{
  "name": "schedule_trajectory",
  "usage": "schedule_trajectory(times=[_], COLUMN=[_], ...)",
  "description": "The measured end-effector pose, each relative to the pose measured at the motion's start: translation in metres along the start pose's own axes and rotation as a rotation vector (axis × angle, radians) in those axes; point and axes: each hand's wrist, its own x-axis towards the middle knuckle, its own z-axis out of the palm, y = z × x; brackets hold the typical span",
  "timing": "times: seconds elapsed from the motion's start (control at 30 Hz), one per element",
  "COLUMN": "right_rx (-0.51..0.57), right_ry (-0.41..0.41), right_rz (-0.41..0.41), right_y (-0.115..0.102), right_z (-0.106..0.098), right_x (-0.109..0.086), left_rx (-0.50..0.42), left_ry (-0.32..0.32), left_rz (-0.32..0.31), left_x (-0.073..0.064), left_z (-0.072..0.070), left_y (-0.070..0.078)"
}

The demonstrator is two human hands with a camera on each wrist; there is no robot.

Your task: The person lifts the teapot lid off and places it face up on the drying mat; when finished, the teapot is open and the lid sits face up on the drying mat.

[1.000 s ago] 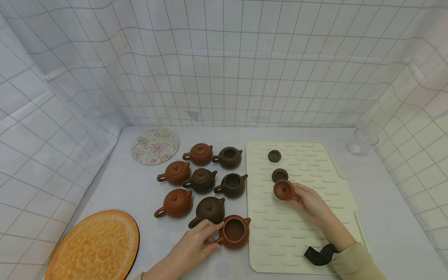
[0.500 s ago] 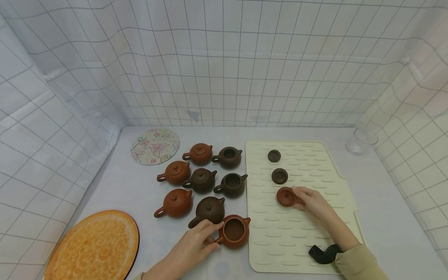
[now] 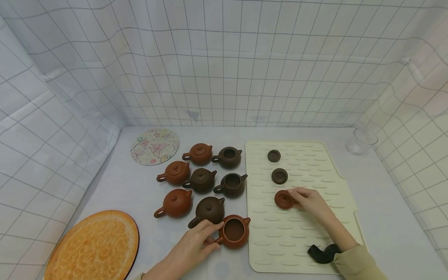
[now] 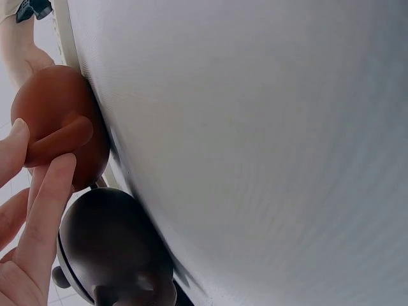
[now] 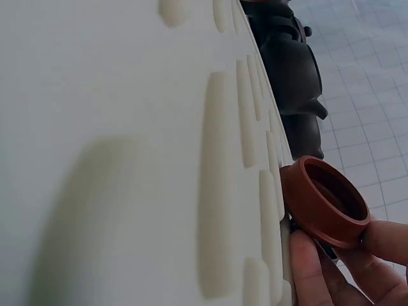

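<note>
The right hand [image 3: 308, 203] pinches a reddish-brown teapot lid [image 3: 282, 199], underside up, over the left half of the cream mat [image 3: 301, 229], though whether lid and mat touch cannot be told. Just left of the mat, the left hand [image 3: 194, 244] holds a lidless reddish-brown teapot [image 3: 234, 230] with fingers and thumb about its handle. Two dark-brown lids [image 3: 279, 176] lie on the mat beyond the pinched one, while farther left of it on the desk [image 3: 140, 190] stand two lidless dark-brown teapots [image 3: 232, 184] and five lidded teapots [image 3: 200, 180].
</note>
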Motion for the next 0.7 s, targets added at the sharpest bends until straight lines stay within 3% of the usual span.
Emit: schedule_trajectory(times=[0.2,0.4,0.57,0.7], right_rx=[-0.047,-0.172,-0.183,-0.198], right_ry=[-0.022,0.051,0.079,0.108], right_rz=[-0.038,-0.127,-0.165,-0.205], right_y=[-0.0004,0.0002,0.0009,-0.0029], right_z=[-0.0029,-0.0057,-0.0071,-0.0077], right_x=[-0.0018,-0.0049,-0.0048,-0.0044], left_rx=[0.007,0.01,-0.001,-0.002], left_ry=[0.009,-0.003,-0.022,0.02], left_rz=[0.003,0.0,-0.024,-0.014], left_x=[-0.0008,-0.0007,-0.0013,-0.0029], left_z=[0.0003,-0.0004,-0.0023,-0.0033], left_y=[0.0001,0.0003,0.0008,0.0007])
